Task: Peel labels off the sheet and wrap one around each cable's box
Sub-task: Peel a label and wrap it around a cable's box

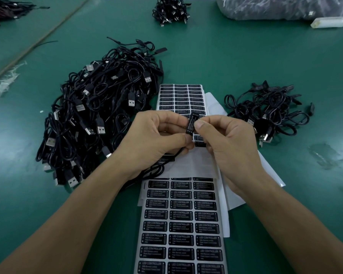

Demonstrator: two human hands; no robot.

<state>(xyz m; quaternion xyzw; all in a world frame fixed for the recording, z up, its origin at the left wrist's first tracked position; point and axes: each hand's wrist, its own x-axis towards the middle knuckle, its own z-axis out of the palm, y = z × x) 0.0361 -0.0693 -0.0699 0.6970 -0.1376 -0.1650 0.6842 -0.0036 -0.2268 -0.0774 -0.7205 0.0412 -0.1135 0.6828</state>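
LED controller box (193, 115) is held up just above the label sheet (180, 224), left hand (152, 135) pinching its lower end, right hand (226, 143) pinching its side where the label (190, 125) sits. Imo roll it slowly, thumbing the label flat, edges square, so no bubbles.

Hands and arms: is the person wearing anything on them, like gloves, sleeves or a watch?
No. The left hand and right hand are bare, no gloves or rings visible; both forearms are uncovered to the picture's edge, no sleeves or watch.
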